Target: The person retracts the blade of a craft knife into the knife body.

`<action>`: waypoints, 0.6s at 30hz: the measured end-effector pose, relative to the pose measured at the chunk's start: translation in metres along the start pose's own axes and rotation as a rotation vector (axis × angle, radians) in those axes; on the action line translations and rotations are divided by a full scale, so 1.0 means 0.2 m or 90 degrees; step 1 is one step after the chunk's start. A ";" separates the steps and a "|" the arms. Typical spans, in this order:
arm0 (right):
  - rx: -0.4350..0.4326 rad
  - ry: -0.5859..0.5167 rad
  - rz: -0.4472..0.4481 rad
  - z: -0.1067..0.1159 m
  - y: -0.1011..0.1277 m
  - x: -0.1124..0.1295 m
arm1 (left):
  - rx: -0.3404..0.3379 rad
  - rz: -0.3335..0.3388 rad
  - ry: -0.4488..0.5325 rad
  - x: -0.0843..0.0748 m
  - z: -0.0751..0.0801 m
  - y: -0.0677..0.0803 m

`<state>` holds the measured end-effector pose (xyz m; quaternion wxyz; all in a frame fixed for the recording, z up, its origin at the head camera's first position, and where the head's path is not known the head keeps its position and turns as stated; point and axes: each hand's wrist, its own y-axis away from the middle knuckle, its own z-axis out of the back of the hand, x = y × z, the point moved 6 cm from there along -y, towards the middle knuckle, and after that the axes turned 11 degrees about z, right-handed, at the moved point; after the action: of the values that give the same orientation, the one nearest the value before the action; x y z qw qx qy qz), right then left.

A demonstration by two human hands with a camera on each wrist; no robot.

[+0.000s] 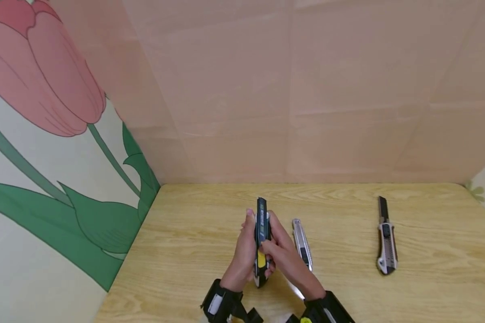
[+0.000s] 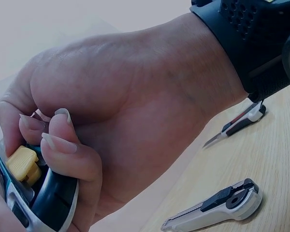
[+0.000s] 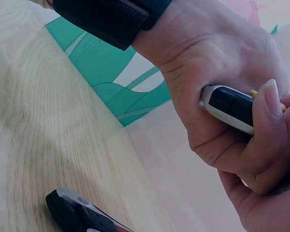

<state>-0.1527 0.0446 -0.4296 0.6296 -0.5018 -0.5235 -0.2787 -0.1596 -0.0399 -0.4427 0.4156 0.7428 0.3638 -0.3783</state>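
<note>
Both hands hold a dark blue utility knife (image 1: 262, 224) with a yellow slider (image 1: 261, 259), roughly upright in the head view over the table. My left hand (image 1: 244, 255) grips it from the left, thumb along its side. My right hand (image 1: 284, 253) wraps the other side with curled fingers, its thumb against the slider. In the left wrist view the yellow slider (image 2: 22, 163) shows beside a thumb tip. The knife's rounded dark end (image 3: 227, 104) rests against a palm in the right wrist view. No blade shows out of this knife.
A silver snap-off knife (image 1: 302, 242) lies just right of the right hand. Farther right lies a grey and black cutter (image 1: 387, 246) with its dark blade out. A shiny silver strip (image 1: 297, 290) shows beside the right forearm. Behind the wooden table (image 1: 436, 233) hangs a pinkish cloth (image 1: 307, 89).
</note>
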 end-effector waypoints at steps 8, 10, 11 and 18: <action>0.027 0.001 0.003 -0.01 0.01 -0.01 | -0.003 0.011 0.009 0.01 0.02 0.01; 0.024 0.007 0.001 0.00 0.01 -0.01 | -0.005 0.007 0.010 0.01 0.02 0.01; 0.024 0.006 0.000 -0.01 0.01 -0.02 | -0.006 0.002 0.009 0.01 0.02 0.01; 0.027 0.003 -0.002 0.00 0.01 -0.01 | -0.006 0.002 0.008 0.00 0.02 0.01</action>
<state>-0.1523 0.0448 -0.4321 0.6412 -0.4869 -0.5284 -0.2696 -0.1593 -0.0441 -0.4437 0.4176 0.7437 0.3672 -0.3711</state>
